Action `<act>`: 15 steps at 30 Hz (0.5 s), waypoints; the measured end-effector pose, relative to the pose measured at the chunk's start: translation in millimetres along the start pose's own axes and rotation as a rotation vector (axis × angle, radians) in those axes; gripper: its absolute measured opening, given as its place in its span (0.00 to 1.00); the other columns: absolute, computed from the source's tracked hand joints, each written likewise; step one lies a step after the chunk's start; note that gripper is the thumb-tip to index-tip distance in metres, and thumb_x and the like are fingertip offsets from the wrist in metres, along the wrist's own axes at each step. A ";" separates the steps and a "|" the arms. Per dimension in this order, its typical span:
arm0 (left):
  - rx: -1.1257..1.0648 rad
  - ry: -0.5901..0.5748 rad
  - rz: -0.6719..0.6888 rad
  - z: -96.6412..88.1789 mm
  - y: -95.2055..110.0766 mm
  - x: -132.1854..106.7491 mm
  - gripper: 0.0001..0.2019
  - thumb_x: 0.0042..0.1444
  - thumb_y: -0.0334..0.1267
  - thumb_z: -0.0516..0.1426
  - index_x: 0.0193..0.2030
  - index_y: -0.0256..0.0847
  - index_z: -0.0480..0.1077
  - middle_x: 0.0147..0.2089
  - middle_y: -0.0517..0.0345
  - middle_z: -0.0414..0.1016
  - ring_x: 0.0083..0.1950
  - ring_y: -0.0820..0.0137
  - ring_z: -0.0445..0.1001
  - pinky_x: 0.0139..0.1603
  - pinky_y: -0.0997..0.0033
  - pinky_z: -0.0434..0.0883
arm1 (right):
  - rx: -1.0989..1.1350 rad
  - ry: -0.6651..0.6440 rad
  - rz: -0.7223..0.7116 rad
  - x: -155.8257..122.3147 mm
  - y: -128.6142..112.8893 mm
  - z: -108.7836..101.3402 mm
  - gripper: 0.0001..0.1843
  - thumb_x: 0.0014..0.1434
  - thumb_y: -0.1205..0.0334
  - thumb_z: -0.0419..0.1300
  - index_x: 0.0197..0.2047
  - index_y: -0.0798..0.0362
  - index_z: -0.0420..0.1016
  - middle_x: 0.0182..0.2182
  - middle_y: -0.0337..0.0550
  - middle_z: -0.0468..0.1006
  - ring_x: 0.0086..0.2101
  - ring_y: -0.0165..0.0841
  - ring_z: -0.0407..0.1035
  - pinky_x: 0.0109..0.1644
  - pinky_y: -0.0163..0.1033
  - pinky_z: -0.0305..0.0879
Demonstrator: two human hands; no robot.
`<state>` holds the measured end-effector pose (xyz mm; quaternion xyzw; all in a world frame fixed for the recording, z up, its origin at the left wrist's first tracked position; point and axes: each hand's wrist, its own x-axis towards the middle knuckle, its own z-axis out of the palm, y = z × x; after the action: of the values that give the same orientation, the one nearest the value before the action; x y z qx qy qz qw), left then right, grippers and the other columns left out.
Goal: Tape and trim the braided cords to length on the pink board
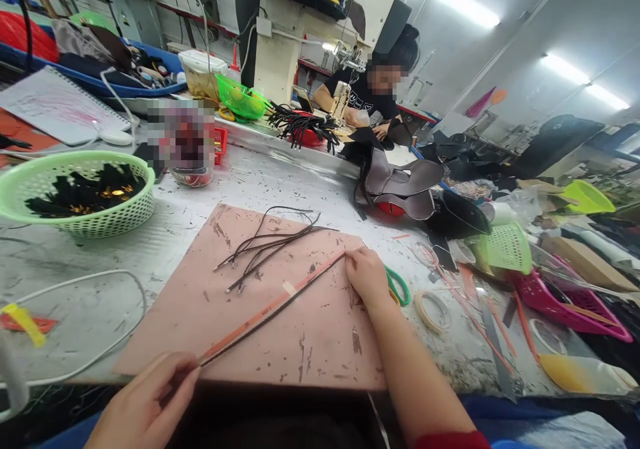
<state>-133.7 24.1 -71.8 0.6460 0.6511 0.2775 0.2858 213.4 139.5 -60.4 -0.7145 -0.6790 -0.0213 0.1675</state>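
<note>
My left hand (155,392) pinches the near end of a thin dark cord (299,294) and a flat orange strip (260,315) lying along it. At the far end, the fingertips of my right hand (367,275) press on both. Strip and cord run side by side, slanting up to the right across a worn pink mat (330,349). A pale piece of tape (289,289) crosses the strip near its middle. Several loose dark cords (270,241) lie on the mat beyond. Green looped handles (400,285), likely scissors, show beside my right wrist.
A pale green basket (105,215) of black pieces stands at left. To the right lie a tape roll (433,311), a metal ruler (495,345), orange strips and a pink basket (595,315). Dark leather pieces (400,182) sit behind. A person (380,95) works at a sewing machine opposite.
</note>
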 end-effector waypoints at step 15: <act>0.131 -0.040 0.003 -3.5 34.0 -14.2 0.07 0.52 0.36 0.49 0.29 0.43 0.68 0.28 0.59 0.73 0.29 0.69 0.72 0.32 0.74 0.66 | -0.225 0.116 -0.144 -21.3 6.7 5.8 0.17 0.54 0.68 0.48 0.38 0.59 0.78 0.29 0.50 0.75 0.30 0.38 0.64 0.33 0.40 0.55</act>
<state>-113.1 10.3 -44.4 0.6698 0.6610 0.2216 0.2556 217.1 120.4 -72.8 -0.6758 -0.7110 -0.1505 0.1231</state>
